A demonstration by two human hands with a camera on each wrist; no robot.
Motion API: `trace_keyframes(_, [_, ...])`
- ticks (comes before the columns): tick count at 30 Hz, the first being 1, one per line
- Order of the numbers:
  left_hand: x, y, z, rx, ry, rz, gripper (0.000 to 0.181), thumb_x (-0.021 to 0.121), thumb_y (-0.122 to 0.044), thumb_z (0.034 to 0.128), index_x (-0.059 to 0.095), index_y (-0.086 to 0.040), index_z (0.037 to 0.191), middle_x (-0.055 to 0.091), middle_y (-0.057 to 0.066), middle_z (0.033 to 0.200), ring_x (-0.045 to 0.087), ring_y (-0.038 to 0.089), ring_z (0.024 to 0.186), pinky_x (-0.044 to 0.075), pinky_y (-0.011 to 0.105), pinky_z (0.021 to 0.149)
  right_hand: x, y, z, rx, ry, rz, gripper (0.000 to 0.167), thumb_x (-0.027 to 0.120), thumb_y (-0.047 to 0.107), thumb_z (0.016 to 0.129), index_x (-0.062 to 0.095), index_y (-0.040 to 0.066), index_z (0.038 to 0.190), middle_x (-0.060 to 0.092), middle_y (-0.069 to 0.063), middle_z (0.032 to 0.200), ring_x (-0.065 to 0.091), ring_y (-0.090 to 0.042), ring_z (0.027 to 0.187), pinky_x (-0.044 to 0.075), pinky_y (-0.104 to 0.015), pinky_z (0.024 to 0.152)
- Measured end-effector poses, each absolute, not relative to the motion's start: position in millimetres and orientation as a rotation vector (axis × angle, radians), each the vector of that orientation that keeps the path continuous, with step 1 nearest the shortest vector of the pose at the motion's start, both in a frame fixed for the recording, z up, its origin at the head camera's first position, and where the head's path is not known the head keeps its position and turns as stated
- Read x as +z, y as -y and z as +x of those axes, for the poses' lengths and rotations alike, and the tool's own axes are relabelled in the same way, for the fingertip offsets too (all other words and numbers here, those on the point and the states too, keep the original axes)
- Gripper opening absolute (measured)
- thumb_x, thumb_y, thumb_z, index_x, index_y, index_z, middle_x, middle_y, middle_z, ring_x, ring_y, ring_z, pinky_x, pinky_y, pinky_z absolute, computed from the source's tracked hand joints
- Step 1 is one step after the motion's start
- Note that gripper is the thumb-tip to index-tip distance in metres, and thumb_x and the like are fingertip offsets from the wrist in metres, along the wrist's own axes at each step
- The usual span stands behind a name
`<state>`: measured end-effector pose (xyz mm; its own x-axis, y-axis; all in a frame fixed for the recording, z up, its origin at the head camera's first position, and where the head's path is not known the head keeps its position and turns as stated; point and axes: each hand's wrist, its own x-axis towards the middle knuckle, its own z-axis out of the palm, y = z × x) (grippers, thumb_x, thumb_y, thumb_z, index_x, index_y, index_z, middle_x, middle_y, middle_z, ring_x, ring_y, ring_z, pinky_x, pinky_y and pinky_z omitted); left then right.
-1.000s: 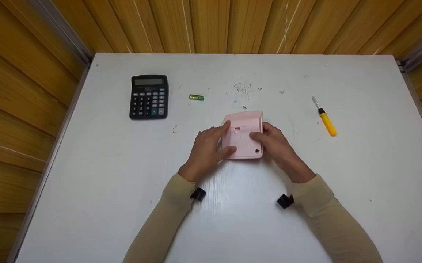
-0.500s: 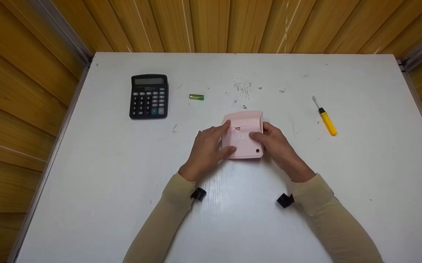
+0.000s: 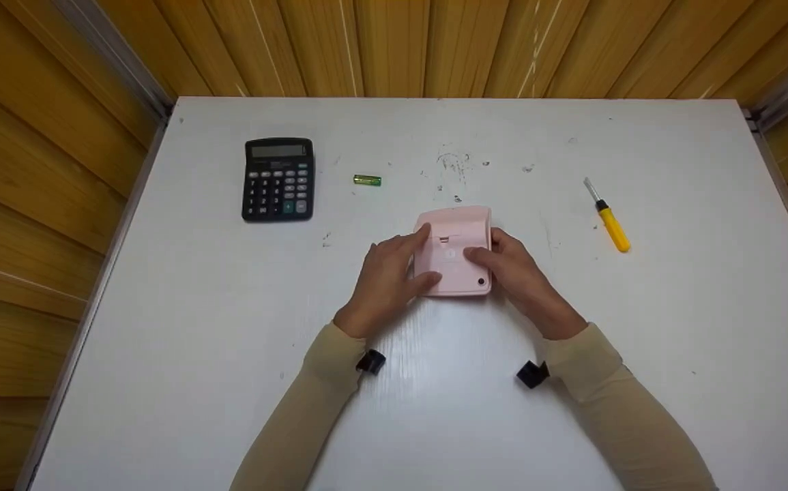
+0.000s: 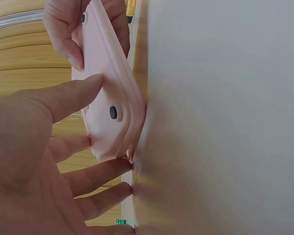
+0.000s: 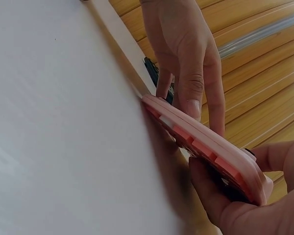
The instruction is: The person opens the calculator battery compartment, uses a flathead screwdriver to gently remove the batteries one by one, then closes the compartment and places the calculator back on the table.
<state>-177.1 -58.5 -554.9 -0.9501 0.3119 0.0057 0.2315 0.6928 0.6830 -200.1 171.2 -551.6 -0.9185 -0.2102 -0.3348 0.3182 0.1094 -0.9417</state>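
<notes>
A pink calculator point(image 3: 458, 221) is face down, its back towards the head camera, with a small latch slot and a round black foot. My right hand point(image 3: 520, 279) grips its right side, thumb on the back and fingers underneath. The right wrist view shows the pink keys on the underside of the calculator point(image 5: 201, 134), which tilts up from the table. My left hand point(image 3: 387, 279) touches the left side, thumb and index fingertip resting on the back. In the left wrist view, the other fingers of the left hand point(image 4: 54, 142) extend beside the edge, towards the table.
A black calculator point(image 3: 278, 181) lies face up at the back left of the white table point(image 3: 162, 382). Between it and the pink one is a green battery point(image 3: 367, 181). To the right lies a screwdriver point(image 3: 610, 221) with a yellow handle. Wood-patterned panels point(image 3: 394, 48) stand behind.
</notes>
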Motion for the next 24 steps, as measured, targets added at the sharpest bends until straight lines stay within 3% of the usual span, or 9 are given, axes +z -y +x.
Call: trace_keyframes(24, [-555.1,57.7,-176.4,1.088,-2.788,0.417,0.080,0.079,-0.032,0.0988,0.039,-0.018,0.166,0.057,0.007,0.154,0.048,0.026,0.144,0.030,0.043,0.122,-549.5,-171.6,-200.7,-1.734,-2.144,0.129,0.050,0.064,0.019,0.105,0.050,-0.005,0.146,0.063,-0.017,0.130,0.058,-0.020,0.110,0.048,-0.026,0.093])
